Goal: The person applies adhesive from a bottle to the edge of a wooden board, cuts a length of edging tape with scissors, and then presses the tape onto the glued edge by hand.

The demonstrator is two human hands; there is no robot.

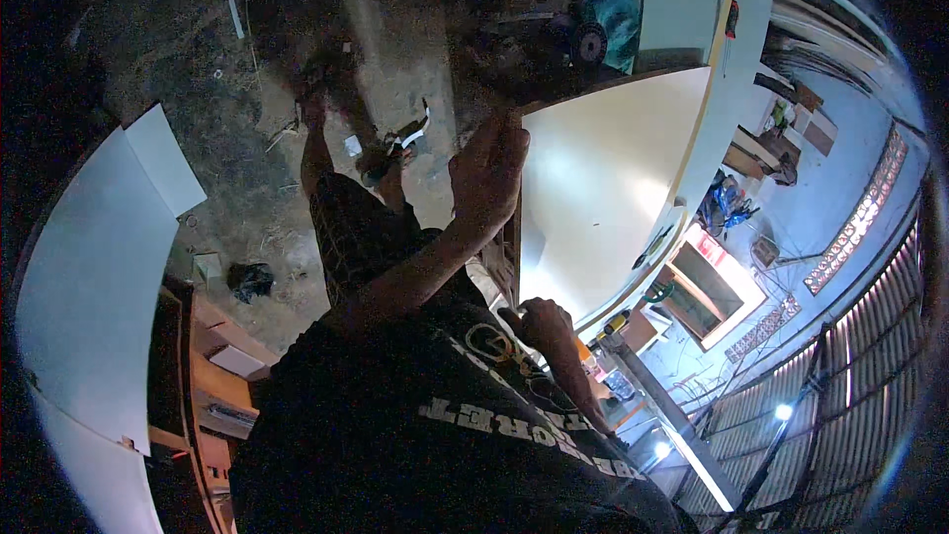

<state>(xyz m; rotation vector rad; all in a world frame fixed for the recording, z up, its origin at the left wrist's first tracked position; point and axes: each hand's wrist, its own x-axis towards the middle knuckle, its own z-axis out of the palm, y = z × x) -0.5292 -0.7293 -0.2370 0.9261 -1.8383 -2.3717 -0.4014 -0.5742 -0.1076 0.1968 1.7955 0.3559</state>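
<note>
A large white board with a dark brown edge stands before me on the right. My left hand is closed at the board's left edge, its fingers bent over the upper corner. Lower down, my right hand is at the board's near corner, fingers curled and thumb sticking out to the left. The fingertips of both hands are partly hidden in shadow. A pale green surface with a curved wooden edge runs along the board's far right side.
Pale panels stand at the left beside a brown wooden cabinet. Scraps and a black plastic bag lie on the concrete floor. A dark disc is at the top. A wooden-framed window is in the blue wall.
</note>
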